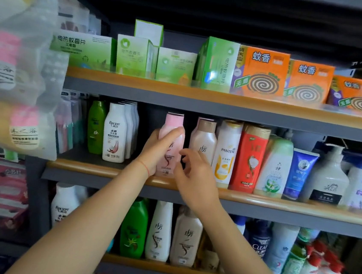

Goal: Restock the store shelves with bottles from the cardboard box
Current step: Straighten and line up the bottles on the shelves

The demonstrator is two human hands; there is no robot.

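- the left hand (159, 151) grips the pink bottle (171, 144) upright at the front of the middle shelf (258, 200), in the gap between the white bottle (115, 136) and the beige bottle (203, 141).
- the right hand (190, 175) hovers just beside it, fingers loosely curled, holding nothing.
- slide it straight back, label facing out, base flat.
- steady the beige bottle so it doesn't tip.
- the box isn't in view.

Shelving unit, grey frame, wood-coloured front lips. Top shelf (202, 94): green boxes (137, 56) at left, orange coil boxes (265, 73) toward right edge. Middle shelf (280, 204): green bottle (95, 126) and white bottles (115, 139) at left; pink bottle (171, 144) upright at front lip; Pantene bottle (226, 152), red bottle (250, 158) further right. Bottom shelf (162, 266): upright bottles, green one (133, 230) left of centre.
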